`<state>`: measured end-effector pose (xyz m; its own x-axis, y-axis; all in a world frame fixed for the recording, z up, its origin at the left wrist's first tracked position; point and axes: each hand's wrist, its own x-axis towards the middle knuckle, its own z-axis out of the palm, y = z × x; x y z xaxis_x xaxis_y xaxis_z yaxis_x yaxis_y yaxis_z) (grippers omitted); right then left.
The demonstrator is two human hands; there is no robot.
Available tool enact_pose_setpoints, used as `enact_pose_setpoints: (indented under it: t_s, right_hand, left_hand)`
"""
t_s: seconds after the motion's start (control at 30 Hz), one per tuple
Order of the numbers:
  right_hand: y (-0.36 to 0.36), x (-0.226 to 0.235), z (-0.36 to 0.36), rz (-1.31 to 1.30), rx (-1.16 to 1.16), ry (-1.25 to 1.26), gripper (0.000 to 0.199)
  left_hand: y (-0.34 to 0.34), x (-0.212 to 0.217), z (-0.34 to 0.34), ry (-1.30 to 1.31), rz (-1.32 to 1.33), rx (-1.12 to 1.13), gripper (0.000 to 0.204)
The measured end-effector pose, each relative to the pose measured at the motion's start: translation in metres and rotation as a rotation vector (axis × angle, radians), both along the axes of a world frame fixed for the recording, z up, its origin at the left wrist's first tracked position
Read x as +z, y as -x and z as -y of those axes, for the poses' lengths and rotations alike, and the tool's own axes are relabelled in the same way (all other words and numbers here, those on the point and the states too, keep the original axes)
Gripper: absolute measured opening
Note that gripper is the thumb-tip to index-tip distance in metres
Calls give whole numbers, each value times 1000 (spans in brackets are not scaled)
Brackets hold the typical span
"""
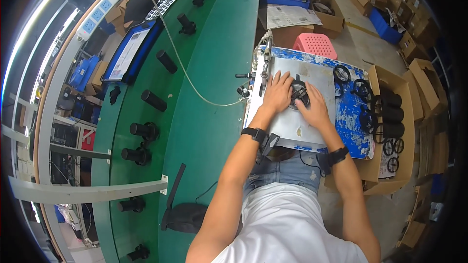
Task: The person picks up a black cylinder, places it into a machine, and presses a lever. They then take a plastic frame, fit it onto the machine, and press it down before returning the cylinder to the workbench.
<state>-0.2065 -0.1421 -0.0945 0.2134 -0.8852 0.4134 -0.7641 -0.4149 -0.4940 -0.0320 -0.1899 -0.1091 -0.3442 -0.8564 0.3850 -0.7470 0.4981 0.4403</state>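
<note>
On a bare metal plate (278,131) lies a black round part (298,98) with crossing spokes and a short stem on its far side. My left hand (278,95) rests against the part's left side, fingers stretched forward and slightly apart. From the right, my right hand (314,109) grips the part, its thumb near and its fingers over the far edge; they hide some of the rim. Just beyond my left fingers stands a metal clamp-like fixture (266,63) with a black-handled lever (243,75).
Black spoked rings (342,74) lie on the worn blue board (348,129) at right. Beside it, a cardboard box (409,131) holds black cylinders and rings. Left runs a green bench (195,117) bearing black cylindrical parts (153,100) and a thin hose (187,75). Beyond stands a pink stool (314,44).
</note>
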Motion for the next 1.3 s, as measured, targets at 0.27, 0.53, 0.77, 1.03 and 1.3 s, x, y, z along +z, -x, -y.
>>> enact_pose_setpoints:
  t_s: [0.27,0.53,0.77,1.03,1.3]
  right_hand:
    - [7,25,-10,43,-84,26,24]
    - [-4,41,6,-250,17,-89,10]
    - [24,37,22,267,-9,-237,27]
    - [10,5,-3,-39,114,-147,95]
    - [-4,21,6,-146,15,-148,104]
  left_hand:
    - [8,4,-25,-69,-28,66,54]
    - [-6,9,-24,-171,0,-23,91]
    - [-9,12,-18,-153,58,-56,117]
    - [-9,5,-35,-121,47,-52,104]
    - [-86,51,-56,-330,-448,167,33]
